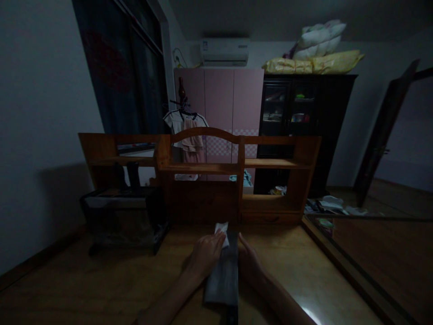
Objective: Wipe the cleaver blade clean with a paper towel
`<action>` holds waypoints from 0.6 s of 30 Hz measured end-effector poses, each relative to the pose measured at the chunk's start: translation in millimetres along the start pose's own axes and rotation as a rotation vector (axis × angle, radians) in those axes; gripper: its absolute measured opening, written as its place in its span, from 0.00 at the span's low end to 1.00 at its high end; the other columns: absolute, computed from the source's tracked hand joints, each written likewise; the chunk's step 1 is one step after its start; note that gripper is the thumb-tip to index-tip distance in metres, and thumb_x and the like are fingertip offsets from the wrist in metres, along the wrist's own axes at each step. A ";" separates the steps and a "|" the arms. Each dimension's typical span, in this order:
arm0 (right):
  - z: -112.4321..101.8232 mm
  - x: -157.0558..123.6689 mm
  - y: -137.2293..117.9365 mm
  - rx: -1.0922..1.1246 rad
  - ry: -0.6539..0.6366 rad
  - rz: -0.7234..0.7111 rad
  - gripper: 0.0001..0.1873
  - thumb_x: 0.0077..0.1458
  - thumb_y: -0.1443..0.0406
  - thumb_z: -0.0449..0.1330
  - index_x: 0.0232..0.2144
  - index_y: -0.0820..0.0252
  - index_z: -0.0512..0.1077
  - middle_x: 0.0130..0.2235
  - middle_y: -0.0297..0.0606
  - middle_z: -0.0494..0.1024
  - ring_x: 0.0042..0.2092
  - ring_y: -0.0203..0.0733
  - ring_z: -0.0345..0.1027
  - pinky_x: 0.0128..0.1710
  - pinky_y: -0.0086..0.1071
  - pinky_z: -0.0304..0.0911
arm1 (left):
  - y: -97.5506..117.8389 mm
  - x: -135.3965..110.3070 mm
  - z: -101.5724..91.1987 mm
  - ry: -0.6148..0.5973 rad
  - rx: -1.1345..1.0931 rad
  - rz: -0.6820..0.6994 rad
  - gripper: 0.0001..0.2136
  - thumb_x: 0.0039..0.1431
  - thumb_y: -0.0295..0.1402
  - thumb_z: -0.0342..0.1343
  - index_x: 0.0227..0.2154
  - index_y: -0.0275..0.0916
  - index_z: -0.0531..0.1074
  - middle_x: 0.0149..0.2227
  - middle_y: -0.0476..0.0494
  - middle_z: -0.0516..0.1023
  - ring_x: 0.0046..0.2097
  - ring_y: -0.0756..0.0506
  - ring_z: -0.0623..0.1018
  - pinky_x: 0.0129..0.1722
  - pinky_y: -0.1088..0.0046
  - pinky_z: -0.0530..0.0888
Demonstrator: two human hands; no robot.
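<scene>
A cleaver point(222, 280) with a broad dark grey blade lies on the wooden desk top point(287, 271), its dark handle point(232, 313) pointing toward me and cut off by the lower frame edge. My left hand point(206, 255) presses a crumpled white tissue point(222, 230) onto the far left part of the blade, fingers closed over it. Along the blade's right side rests my right hand point(251, 264), seen edge-on. One of its digits stretches forward; the other fingers are mostly hidden, and I cannot tell whether they grip the blade.
A dark knife block point(122, 221) with black handles point(133, 176) stands at the left. Behind the hands, a wooden shelf unit point(204, 169) spans the desk's back. The desk's raised edge point(345, 271) runs along the right. Farther back are a pink wardrobe point(219, 99) and hanging clothes point(192, 135).
</scene>
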State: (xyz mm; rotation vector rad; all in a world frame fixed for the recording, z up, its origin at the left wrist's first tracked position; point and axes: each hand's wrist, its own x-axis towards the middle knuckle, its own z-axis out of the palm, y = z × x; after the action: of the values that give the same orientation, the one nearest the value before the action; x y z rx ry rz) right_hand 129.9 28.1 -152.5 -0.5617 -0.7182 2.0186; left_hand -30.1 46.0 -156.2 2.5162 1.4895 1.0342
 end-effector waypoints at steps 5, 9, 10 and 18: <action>1.6 -4.7 -3.3 0.005 0.020 -0.030 0.27 0.56 0.47 0.56 0.34 0.68 0.77 0.28 0.43 0.80 0.31 0.46 0.74 0.39 0.37 0.65 | 2.6 1.4 -2.8 0.051 0.034 -0.011 0.20 0.70 0.38 0.36 0.46 0.40 0.73 0.51 0.43 0.75 0.52 0.46 0.75 0.52 0.68 0.68; 7.9 -8.5 -6.4 -0.009 0.018 -0.009 0.26 0.57 0.48 0.55 0.34 0.67 0.77 0.27 0.44 0.79 0.29 0.46 0.74 0.38 0.38 0.65 | 1.9 1.5 -4.5 0.066 0.122 -0.036 0.21 0.70 0.38 0.37 0.37 0.39 0.76 0.37 0.42 0.80 0.39 0.43 0.79 0.41 0.67 0.71; 9.4 -8.8 -6.9 -0.006 0.025 -0.019 0.26 0.57 0.49 0.55 0.33 0.68 0.77 0.27 0.44 0.79 0.28 0.46 0.73 0.39 0.38 0.65 | 1.5 1.2 -5.0 0.066 0.143 -0.023 0.21 0.70 0.38 0.37 0.35 0.38 0.75 0.34 0.42 0.80 0.37 0.43 0.79 0.40 0.66 0.71; -1.8 -4.1 -4.8 0.042 0.070 -0.048 0.27 0.55 0.47 0.56 0.24 0.66 0.77 0.20 0.40 0.75 0.26 0.44 0.72 0.42 0.39 0.65 | 1.3 -1.8 -5.1 0.047 0.136 0.230 0.18 0.70 0.33 0.37 0.46 0.37 0.73 0.48 0.40 0.77 0.49 0.43 0.76 0.54 0.59 0.69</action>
State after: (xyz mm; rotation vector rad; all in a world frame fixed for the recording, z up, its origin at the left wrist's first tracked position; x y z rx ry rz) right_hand 135.9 27.2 -150.1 -0.5823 -0.6395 1.9551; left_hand -32.6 42.4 -152.8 2.8316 1.3484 1.0605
